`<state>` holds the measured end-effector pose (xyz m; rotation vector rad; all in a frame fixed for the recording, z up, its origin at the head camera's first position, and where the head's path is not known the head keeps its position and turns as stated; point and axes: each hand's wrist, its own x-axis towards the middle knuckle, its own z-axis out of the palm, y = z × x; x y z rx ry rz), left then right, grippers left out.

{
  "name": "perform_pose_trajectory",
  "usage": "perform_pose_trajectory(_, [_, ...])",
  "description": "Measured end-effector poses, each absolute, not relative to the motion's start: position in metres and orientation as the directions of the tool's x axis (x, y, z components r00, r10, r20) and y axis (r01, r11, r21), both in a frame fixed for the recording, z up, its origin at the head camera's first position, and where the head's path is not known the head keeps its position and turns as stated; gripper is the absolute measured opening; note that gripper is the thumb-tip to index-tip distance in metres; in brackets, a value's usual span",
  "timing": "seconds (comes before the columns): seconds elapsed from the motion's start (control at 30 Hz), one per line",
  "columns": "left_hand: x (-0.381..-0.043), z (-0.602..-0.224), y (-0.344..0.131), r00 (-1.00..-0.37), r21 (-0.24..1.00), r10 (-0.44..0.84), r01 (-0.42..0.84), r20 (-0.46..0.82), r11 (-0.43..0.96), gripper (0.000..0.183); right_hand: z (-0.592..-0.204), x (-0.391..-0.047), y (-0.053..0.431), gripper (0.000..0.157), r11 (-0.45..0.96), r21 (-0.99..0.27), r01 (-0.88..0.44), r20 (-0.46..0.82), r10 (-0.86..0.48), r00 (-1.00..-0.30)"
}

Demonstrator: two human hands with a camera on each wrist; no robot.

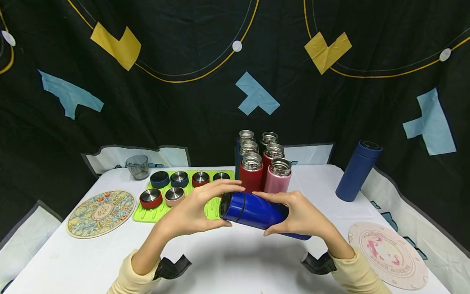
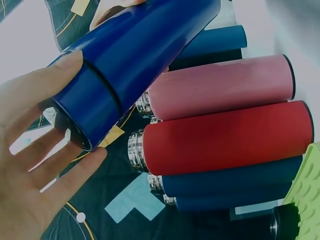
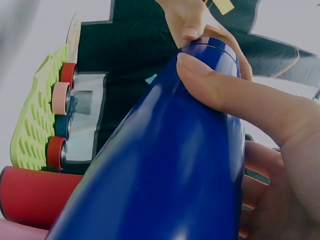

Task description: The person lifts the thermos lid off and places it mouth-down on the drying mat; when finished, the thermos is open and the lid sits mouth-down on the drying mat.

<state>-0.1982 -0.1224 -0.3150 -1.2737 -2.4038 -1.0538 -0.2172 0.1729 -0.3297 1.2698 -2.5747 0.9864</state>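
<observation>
A glossy blue thermos (image 1: pixel 257 210) with its lid on is held tilted above the table, lid end to the left. My right hand (image 1: pixel 299 210) grips its body, thumb along the near side in the right wrist view, fingers behind. My left hand (image 1: pixel 200 206) spans the lid (image 2: pixel 87 105), thumb on one side and fingers round the other. A space shows between that palm and the lid's end. Behind stand several open flasks without lids, among them a red flask (image 1: pixel 251 173) and a pink flask (image 1: pixel 278 177).
A green mat (image 1: pixel 147 215) at left bears several removed lids, such as a red lid (image 1: pixel 151 198). A glass cup (image 1: pixel 138 167) stands behind it. Round mats lie left (image 1: pixel 100 214) and right (image 1: pixel 388 255). Another lidded blue thermos (image 1: pixel 358 171) stands at the back right.
</observation>
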Motion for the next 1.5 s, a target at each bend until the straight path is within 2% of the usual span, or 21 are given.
perform_pose_trajectory(0.17, [-0.199, -0.317, -0.123, -0.563, 0.461, 0.631, 0.819, 0.533, 0.341, 0.066, -0.329, -0.216, 0.173, 0.082, 0.451, -0.494, -0.743, 0.375, -0.661, -0.650])
perform_pose_trajectory(0.43, [-0.201, -0.317, -0.125, -0.541, 0.459, 0.593, 0.836, 0.597, 0.301, 0.064, -0.328, -0.209, 0.169, 0.084, 0.468, -0.412, -0.782, 0.452, -0.640, -0.621])
perform_pose_trajectory(0.57, [-0.201, -0.317, -0.125, -0.574, 0.491, 0.559, 0.814, 0.598, 0.310, 0.064, -0.328, -0.206, 0.167, 0.086, 0.492, -0.329, -0.806, 0.499, -0.634, -0.590])
perform_pose_trajectory(0.77, [-0.200, -0.318, -0.122, -0.670, 0.563, 0.467, 0.741, 0.577, 0.366, 0.059, -0.329, -0.202, 0.162, 0.089, 0.549, -0.159, -0.821, 0.585, -0.617, -0.526])
perform_pose_trajectory(0.9, [-0.200, -0.318, -0.121, -0.708, 0.598, 0.439, 0.704, 0.552, 0.384, 0.059, -0.329, -0.200, 0.161, 0.090, 0.567, -0.124, -0.814, 0.604, -0.608, -0.516])
perform_pose_trajectory(1.03, [-0.200, -0.318, -0.122, -0.698, 0.580, 0.481, 0.713, 0.532, 0.393, 0.065, -0.328, -0.201, 0.163, 0.089, 0.557, -0.183, -0.810, 0.567, -0.613, -0.550])
perform_pose_trajectory(1.2, [-0.199, -0.316, -0.124, -0.608, 0.500, 0.594, 0.787, 0.526, 0.362, 0.076, -0.327, -0.206, 0.169, 0.084, 0.500, -0.379, -0.778, 0.438, -0.644, -0.627])
perform_pose_trajectory(1.3, [-0.199, -0.317, -0.124, -0.568, 0.479, 0.638, 0.812, 0.519, 0.334, 0.074, -0.327, -0.210, 0.172, 0.082, 0.461, -0.476, -0.749, 0.380, -0.660, -0.648])
perform_pose_trajectory(1.5, [-0.200, -0.318, -0.123, -0.544, 0.465, 0.639, 0.829, 0.544, 0.310, 0.068, -0.327, -0.211, 0.173, 0.082, 0.439, -0.508, -0.741, 0.372, -0.664, -0.649])
